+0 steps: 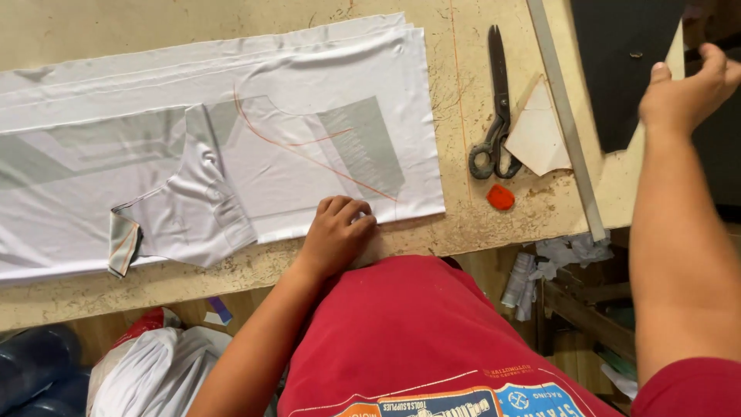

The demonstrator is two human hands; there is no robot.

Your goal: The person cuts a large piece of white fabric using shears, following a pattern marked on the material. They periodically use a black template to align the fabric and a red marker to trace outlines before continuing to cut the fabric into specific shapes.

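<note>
White fabric [231, 116], folded in layers and marked with an orange chalk curve and straight lines, lies across the worn work table [463, 224], its long axis running left to right, with faint grey printed bands showing through. On its near left part a small white shirt piece [185, 216] with a striped cuff rests as a pattern. Our left hand [336, 232] sits on the near right corner of the fabric, knuckles bent and fingers curled under, pressing the cloth down at the table's near edge; we cannot tell whether anything is pinched beneath them. The fabric therefore lies directly under and to the far left of this hand, which is much the nearer of the two. Our right hand [683, 93] is well apart, off to the far right, its fingers closed on the edge of a dark board [625, 69] that stands beyond the table's right end. Between the hands, just right of the fabric, black scissors [494, 116] lie with blades pointing far and handles near; beside them sits a pale card piece [539, 135], an orange chalk [500, 197] near the handles, and a long metal ruler [567, 123] slanting along the table's right side. Below the near edge we see cloth scraps [563, 251] and a white bundle [154, 371] at the lower left.
</note>
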